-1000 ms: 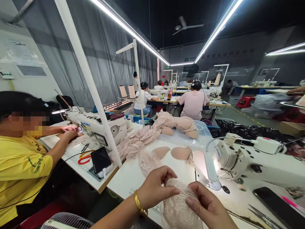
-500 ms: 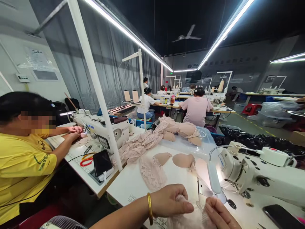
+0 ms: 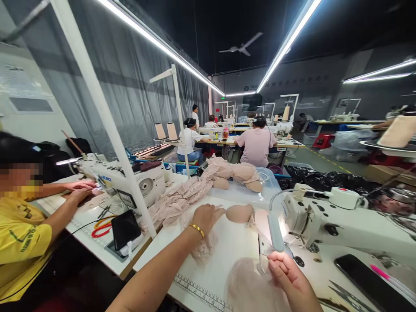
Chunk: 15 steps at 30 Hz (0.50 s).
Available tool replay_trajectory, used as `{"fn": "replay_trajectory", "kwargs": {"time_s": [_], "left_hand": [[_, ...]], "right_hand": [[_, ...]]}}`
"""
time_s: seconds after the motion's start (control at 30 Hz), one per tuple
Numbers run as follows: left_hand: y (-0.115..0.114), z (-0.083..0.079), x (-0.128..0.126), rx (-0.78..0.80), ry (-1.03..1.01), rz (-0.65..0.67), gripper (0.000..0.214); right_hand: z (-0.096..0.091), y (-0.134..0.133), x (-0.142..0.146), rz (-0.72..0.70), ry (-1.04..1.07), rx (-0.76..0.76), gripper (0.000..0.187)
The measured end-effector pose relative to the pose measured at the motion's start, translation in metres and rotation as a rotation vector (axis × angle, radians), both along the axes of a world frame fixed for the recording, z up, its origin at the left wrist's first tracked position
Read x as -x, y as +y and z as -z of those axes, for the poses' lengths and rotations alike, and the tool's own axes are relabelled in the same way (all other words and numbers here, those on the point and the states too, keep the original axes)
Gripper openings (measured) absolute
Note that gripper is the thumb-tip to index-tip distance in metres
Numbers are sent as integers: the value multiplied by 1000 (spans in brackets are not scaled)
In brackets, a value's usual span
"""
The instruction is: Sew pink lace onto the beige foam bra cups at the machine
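My left hand [image 3: 206, 216], with a gold bangle at the wrist, reaches over the table to a beige bra cup [image 3: 222, 209]. Its fingers are closed on the cup and hide most of it. Below that wrist lies beige lace [image 3: 204, 249]. In front of the sewing machine [image 3: 303, 212], my right hand [image 3: 289, 275] pinches the edge of a sheer beige fabric piece [image 3: 248, 284], where a thin, clear loop shows by the fingertips. Another bra cup [image 3: 239, 213] rests right of my left hand, joined to a lighter piece under the lamp [image 3: 275, 232].
Scissors [image 3: 346, 294], a black phone [image 3: 367, 279] and a pink pen [image 3: 380, 272] lie at the right. A clear bin [image 3: 271, 186] with lace and cups stands behind the table [image 3: 224, 251]. A white pole [image 3: 104, 117] rises left; a co-worker in yellow [image 3: 22, 234] sits beyond.
My left hand has let go of the sheer fabric and moved forward and left to the bra cup. My right hand still holds the fabric. The view has turned right.
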<state>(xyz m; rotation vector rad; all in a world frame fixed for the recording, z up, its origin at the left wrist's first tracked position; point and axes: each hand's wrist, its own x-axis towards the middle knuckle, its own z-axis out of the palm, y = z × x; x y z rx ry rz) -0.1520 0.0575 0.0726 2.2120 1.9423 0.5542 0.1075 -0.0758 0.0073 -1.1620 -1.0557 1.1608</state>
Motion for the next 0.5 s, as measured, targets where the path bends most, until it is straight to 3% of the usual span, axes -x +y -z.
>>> {"fn": "replay_trajectory", "kwargs": {"time_s": [0.13, 0.27, 0.37, 0.5], "left_hand": [[-13, -26, -2, -90, -144, 99, 34], [-53, -45, -14, 107, -264, 364, 27], [-80, -43, -30, 291, -287, 550, 17], [-90, -32, -46, 291, -139, 620, 17]], "right_hand": [[-8, -6, -2, 38, 11, 30, 52], [-12, -13, -6, 34, 40, 48, 54], [-18, -17, -9, 7, 65, 48, 57], [-18, -23, -9, -21, -51, -28, 57]]}}
